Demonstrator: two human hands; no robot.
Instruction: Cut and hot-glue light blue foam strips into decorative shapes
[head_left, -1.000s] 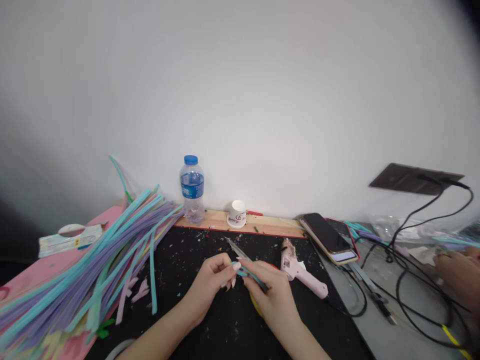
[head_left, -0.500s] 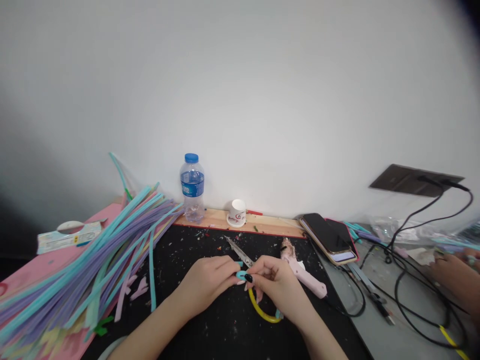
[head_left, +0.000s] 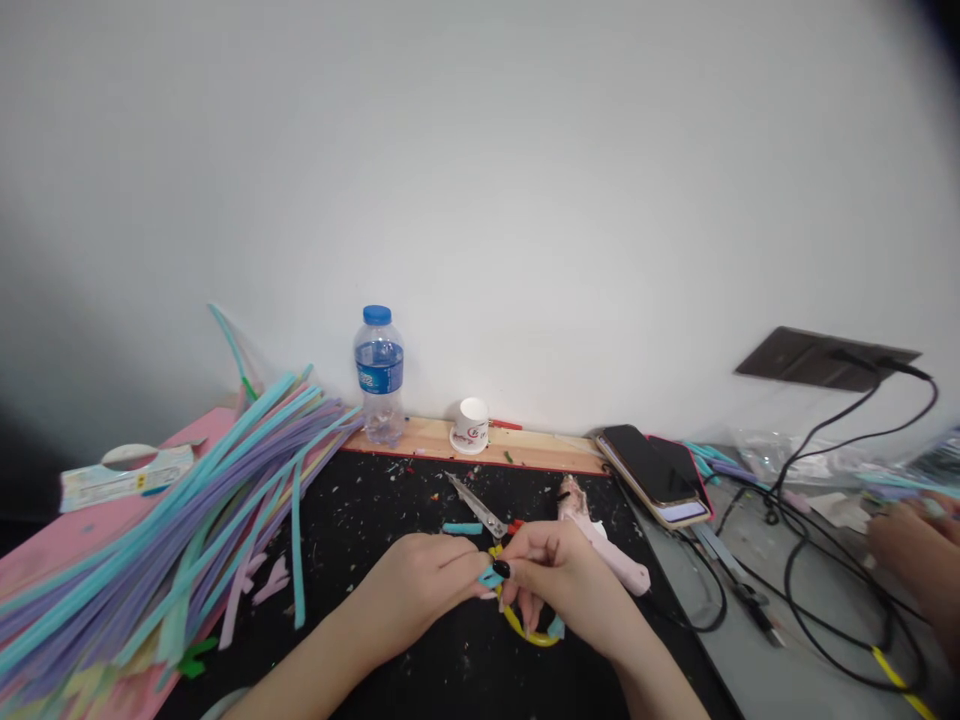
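Left hand [head_left: 431, 575] and right hand [head_left: 555, 568]: fingertips pinched closed on one small turquoise fuzzy piece [head_left: 491, 576]. From it, one white paper cup [head_left: 471, 428], red lettering illegible, 12 o'clock; one blue-labelled clear plastic bottle [head_left: 379, 375], brand unreadable, 11 o'clock.

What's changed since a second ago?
The left hand and right hand moved nearer the person, uncovering more of the scissors. A short turquoise strip now shows on the black mat, released or merely uncovered, I can't tell. Both still pinch a turquoise piece. Bottle, cup and glue gun stayed.
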